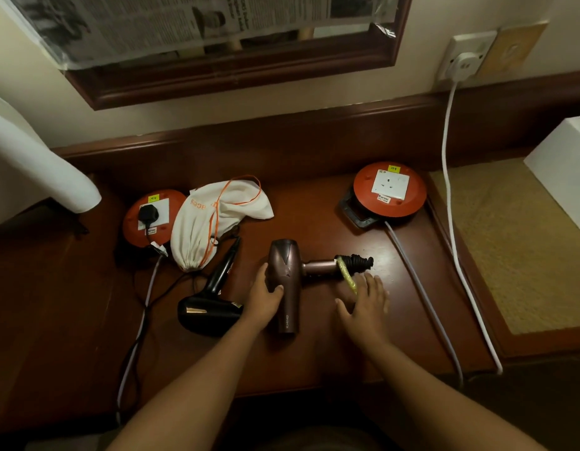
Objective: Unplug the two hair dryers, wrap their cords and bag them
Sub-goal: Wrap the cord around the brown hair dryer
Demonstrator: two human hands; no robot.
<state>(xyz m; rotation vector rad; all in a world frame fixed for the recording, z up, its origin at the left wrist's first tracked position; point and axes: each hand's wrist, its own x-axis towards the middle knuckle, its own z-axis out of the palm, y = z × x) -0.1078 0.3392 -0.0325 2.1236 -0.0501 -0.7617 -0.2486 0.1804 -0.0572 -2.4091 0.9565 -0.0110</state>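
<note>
A bronze hair dryer (287, 281) lies on the wooden desk (318, 206), handle pointing right, with a yellow tie (347, 277) round the handle end. My left hand (265, 296) grips its barrel from the left. Just right of the dryer, my right hand (366, 305) hovers flat with fingers spread, beside the yellow tie. A black hair dryer (213, 304) lies to the left; its black plug (148, 215) sits in the left orange socket reel (145, 222). A white drawstring bag (210, 219) with an orange cord lies behind them.
A second orange socket reel (390, 190), its socket empty, stands at the back right. A white cable (451, 203) runs from the wall outlet (465, 58) down the desk's right edge. A white lampshade (31, 167) is on the left, a white box (565, 157) on the right.
</note>
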